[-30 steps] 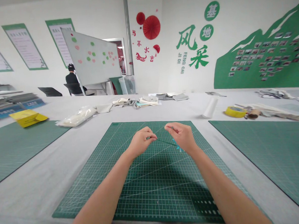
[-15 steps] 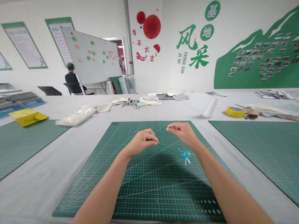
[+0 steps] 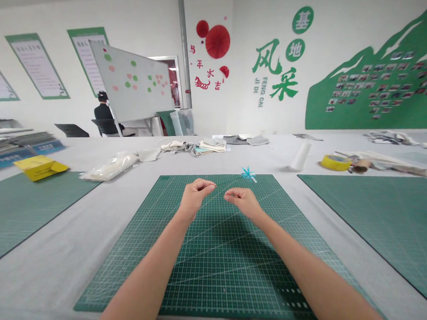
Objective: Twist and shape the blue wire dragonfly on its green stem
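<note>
Both my hands are raised over a green gridded cutting mat (image 3: 243,270). My left hand (image 3: 197,196) is closed, thumb and fingertips pinched together; what they hold is too small to make out. To its right, apart from it and a little lower, my right hand (image 3: 243,201) is also pinched closed, and anything between its fingertips is too fine to see. A small blue, many-armed beaded piece with white ends (image 3: 248,174) appears just beyond my right hand, near the far edge of the mat.
More green mats lie to the left (image 3: 30,207) and right (image 3: 382,216). Along the back are a plastic-wrapped bundle (image 3: 113,166), cloth scraps (image 3: 212,144), a white roll (image 3: 301,156) and yellow tape (image 3: 336,162). A person (image 3: 102,111) sits far off near the whiteboard.
The blue piece has shifted from beside my right wrist to the mat's far edge. My right hand has moved left and down, while my left hand has risen slightly and turned.
</note>
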`<state>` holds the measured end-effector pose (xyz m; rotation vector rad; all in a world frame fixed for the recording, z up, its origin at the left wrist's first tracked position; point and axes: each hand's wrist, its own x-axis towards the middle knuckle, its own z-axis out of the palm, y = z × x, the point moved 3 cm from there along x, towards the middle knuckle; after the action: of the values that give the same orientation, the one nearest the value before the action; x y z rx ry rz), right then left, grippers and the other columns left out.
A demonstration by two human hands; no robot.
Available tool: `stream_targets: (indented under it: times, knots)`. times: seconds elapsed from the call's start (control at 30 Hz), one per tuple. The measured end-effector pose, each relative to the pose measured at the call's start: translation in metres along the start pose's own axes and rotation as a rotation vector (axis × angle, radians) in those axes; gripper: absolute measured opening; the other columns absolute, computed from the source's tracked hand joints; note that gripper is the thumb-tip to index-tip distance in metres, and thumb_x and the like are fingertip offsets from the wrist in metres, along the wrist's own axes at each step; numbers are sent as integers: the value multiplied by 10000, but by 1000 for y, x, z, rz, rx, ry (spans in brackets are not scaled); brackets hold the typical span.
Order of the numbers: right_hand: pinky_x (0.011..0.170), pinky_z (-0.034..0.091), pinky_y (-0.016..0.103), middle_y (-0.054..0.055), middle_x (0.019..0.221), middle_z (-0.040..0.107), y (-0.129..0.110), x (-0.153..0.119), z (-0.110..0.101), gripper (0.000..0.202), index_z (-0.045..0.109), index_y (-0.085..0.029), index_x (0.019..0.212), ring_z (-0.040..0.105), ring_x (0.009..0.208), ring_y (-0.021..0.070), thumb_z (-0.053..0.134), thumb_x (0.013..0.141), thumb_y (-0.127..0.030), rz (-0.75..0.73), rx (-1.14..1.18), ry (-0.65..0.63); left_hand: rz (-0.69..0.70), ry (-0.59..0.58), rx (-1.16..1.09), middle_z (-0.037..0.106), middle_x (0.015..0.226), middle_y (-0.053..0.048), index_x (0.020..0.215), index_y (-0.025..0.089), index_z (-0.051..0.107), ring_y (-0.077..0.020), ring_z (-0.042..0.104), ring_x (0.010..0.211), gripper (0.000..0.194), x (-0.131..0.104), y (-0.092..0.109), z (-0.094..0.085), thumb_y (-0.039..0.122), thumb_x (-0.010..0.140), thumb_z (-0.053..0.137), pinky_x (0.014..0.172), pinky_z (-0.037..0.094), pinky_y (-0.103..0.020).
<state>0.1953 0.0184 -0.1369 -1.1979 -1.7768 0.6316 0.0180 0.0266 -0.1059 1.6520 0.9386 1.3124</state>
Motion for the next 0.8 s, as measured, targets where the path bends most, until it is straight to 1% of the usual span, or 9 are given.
stream_targets:
  times: [0.13, 0.27, 0.43, 0.6, 0.8]
  knots:
    - [568, 371, 232, -11, 643, 628, -16, -7, 5, 190, 668, -191, 752, 525, 579, 126, 510, 799, -287, -110, -160, 11, -68, 151, 31, 656, 758, -37, 827, 147, 685, -142, 553, 696, 244, 2, -9, -6, 350, 706, 623, 632, 427, -259]
    - [611, 384, 230, -11, 734, 670, -32, -13, 9, 184, 662, -218, 790, 576, 651, 134, 482, 831, -229, -207, -295, -31, -60, 209, 67, 672, 761, -38, 829, 147, 690, -149, 573, 718, 243, 2, -14, -8, 345, 705, 622, 662, 435, -267]
    - [635, 393, 227, -2, 758, 673, -47, -20, 14, 194, 649, -220, 795, 592, 686, 136, 465, 856, -218, -292, -383, -67, -2, 224, 168, 675, 833, -47, 808, 153, 691, -160, 590, 788, 214, 2, -17, -9, 329, 729, 598, 733, 437, -284]
    - [658, 396, 223, -2, 767, 667, -56, -23, 13, 193, 639, -212, 809, 590, 699, 133, 454, 867, -217, -333, -353, -82, 59, 218, 369, 656, 804, -28, 788, 180, 693, -146, 572, 747, 176, 0, -10, -8, 301, 759, 568, 701, 426, -279]
    - [625, 395, 221, -3, 706, 643, -64, -26, 9, 214, 626, -211, 774, 574, 658, 130, 438, 874, -227, -344, -326, -68, 160, 195, 522, 610, 777, -8, 761, 197, 680, -134, 554, 741, 141, -5, -1, 1, 247, 777, 549, 687, 416, -265]
